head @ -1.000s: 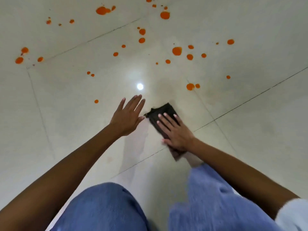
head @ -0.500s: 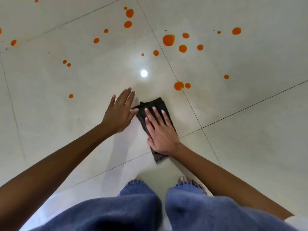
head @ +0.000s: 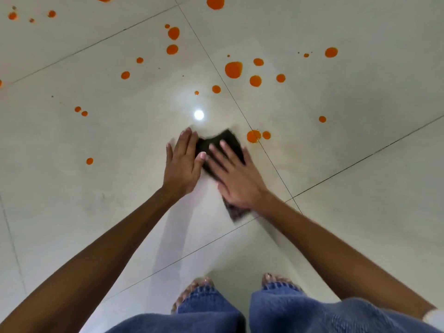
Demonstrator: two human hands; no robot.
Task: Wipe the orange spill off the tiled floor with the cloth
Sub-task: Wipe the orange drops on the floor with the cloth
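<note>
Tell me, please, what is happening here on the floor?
A person stands bent over the tiled floor and presses a dark cloth flat with the right hand, fingers straight. The left hand lies beside it, its thumb touching the cloth's left edge. Orange drops are scattered over the tiles beyond the cloth; the nearest pair lies right of its far corner, not yet wiped.

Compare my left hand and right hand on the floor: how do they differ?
The right hand lies flat on the dark cloth, covering much of it; the left hand rests mostly on bare tiled floor beside it, its thumb at the cloth's edge. The right hand's fingers are spread; the left hand's lie closer together. Both are open, palms down.
</note>
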